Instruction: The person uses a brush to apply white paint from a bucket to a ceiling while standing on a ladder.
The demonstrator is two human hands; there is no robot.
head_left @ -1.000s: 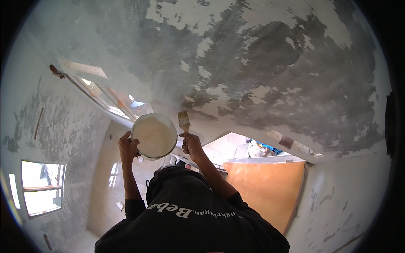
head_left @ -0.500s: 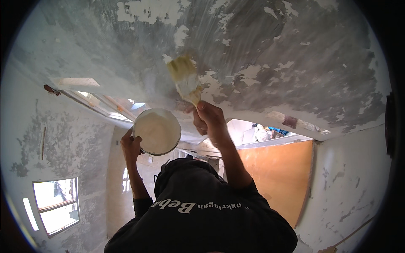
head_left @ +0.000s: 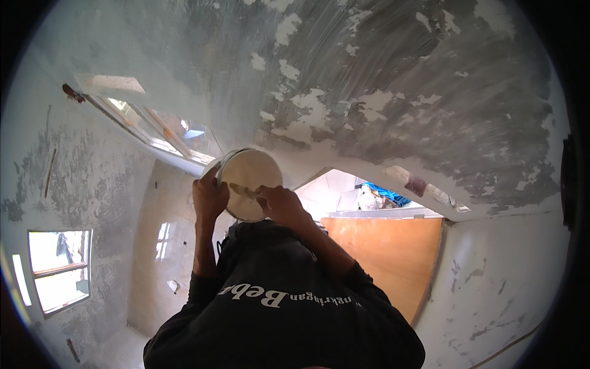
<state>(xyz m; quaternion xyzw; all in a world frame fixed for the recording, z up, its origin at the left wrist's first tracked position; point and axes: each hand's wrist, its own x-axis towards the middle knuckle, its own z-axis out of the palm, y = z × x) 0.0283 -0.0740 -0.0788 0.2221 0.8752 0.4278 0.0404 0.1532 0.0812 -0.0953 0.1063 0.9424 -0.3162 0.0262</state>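
Observation:
My left hand (head_left: 211, 194) grips a round bucket (head_left: 225, 178) by its left rim, fingers and thumb closed round the edge. Pale, creamy paint (head_left: 258, 171) shows inside it, and the bucket is tipped so its mouth faces the view. In my right hand (head_left: 281, 206) is a paintbrush (head_left: 243, 189), held by the handle over the bucket's mouth. The brush head lies in or against the paint; its bristles are partly hidden. Beyond both hands rises a grey wall (head_left: 393, 67) with streaky, wet-looking strokes and patches of white.
An orange-brown panel (head_left: 381, 252) stands to the right, below an opening where a blue bundle (head_left: 387, 194) shows. A framed window (head_left: 60, 269) is at the lower left. Another window frame (head_left: 157, 126) slants at the upper left. A patchy white wall (head_left: 491, 270) closes the right side.
My right hand has come down from the wall, bringing the brush to the bucket. The bucket has shifted right, closer to my right hand. The whole view has shifted slightly.

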